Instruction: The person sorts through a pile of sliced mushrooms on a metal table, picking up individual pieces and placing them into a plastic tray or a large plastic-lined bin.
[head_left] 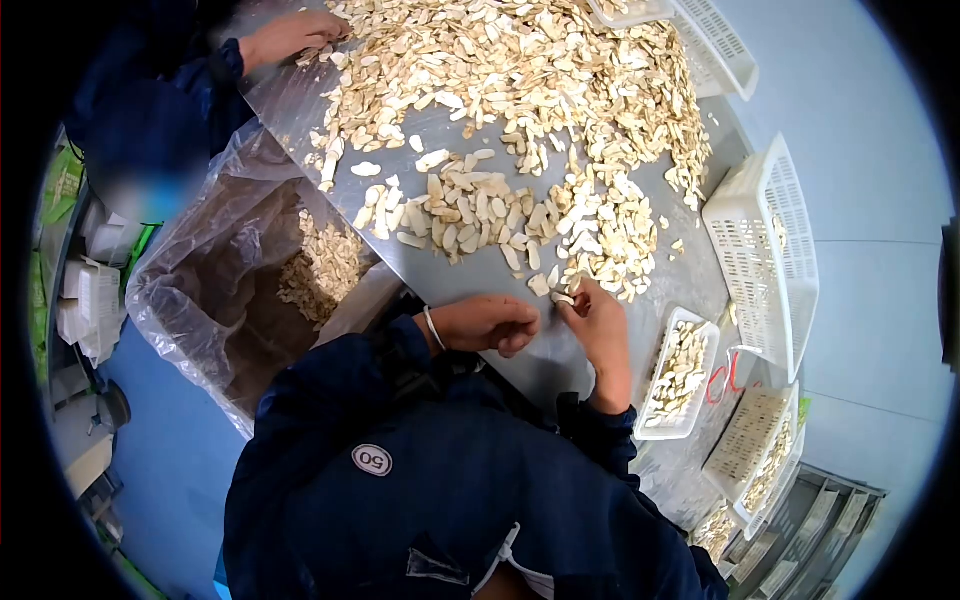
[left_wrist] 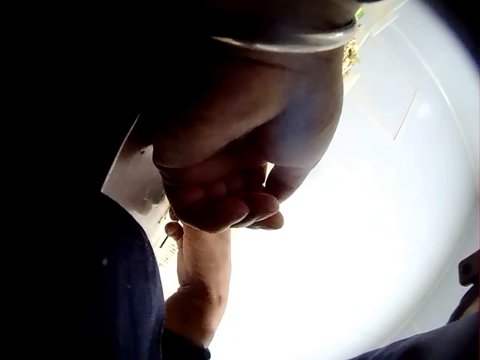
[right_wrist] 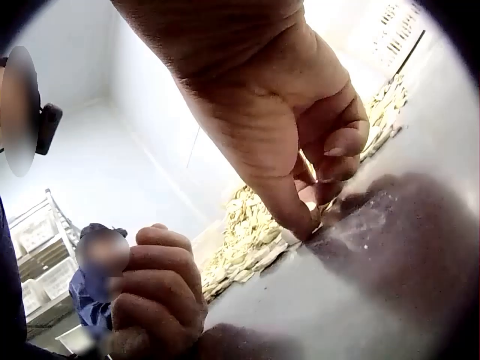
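My right hand [head_left: 600,325] pinches a pale dried slice [head_left: 563,298] between thumb and fingers, low over the metal table at the near edge of the loose slices. A pale bit shows between those fingers in the right wrist view, just above the shiny tabletop. Beside it, to the left, my left hand [head_left: 490,325] has its fingers curled in toward the palm, a white band [head_left: 432,327] round its wrist. No slice shows in that hand in the left wrist view. Spread slices [head_left: 480,215] lie just beyond both hands, in front of a large pile [head_left: 520,70].
A white tray of slices [head_left: 680,370] sits right of my right hand. White perforated baskets [head_left: 745,240] line the table's right side. At the left stands a plastic-lined bin [head_left: 190,290] with slices inside. Another person's hand [head_left: 295,38] touches the pile's far left.
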